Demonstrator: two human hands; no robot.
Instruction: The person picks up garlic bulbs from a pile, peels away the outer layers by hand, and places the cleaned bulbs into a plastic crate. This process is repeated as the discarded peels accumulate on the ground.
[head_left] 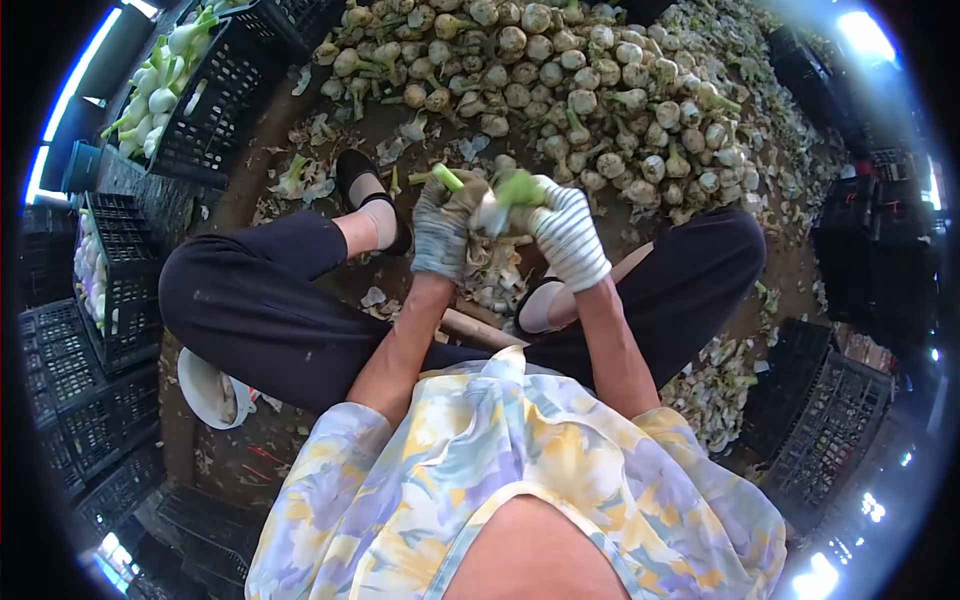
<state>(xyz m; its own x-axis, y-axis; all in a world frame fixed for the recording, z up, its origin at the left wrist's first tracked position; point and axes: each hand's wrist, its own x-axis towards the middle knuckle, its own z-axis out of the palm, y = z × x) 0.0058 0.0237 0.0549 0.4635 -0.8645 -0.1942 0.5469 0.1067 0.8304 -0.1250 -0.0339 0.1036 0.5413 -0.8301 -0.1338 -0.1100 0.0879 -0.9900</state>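
We sit cross-legged on the floor with a fennel bulb (497,205) held up between our knees, in front of a heaped pile of bulbs (560,80). Our left hand (443,225), in a worn grey knit glove, is closed around the bulb's near side where a green stalk (447,178) juts out; our right hand (562,232), in a striped white knit glove, is curled around the other side. We cannot tell whether either hand also holds a blade.

The bulb looks smooth, pale and rounded, its stalk stiff and bright green, and we judge it could slip from knit gloves that are damp or dirty. If a knife is hidden in the grip, fingers set this close together would be at risk. Torn outer leaves (495,275), limp and papery, litter the ground under our hands and around our black shoe (362,185), and could be slick underfoot.

Black plastic crates (215,95) with latticed walls stand to the left, holding trimmed white bulbs; more crates (820,420) stand to the right. A white bowl (208,390) rests by our left thigh.
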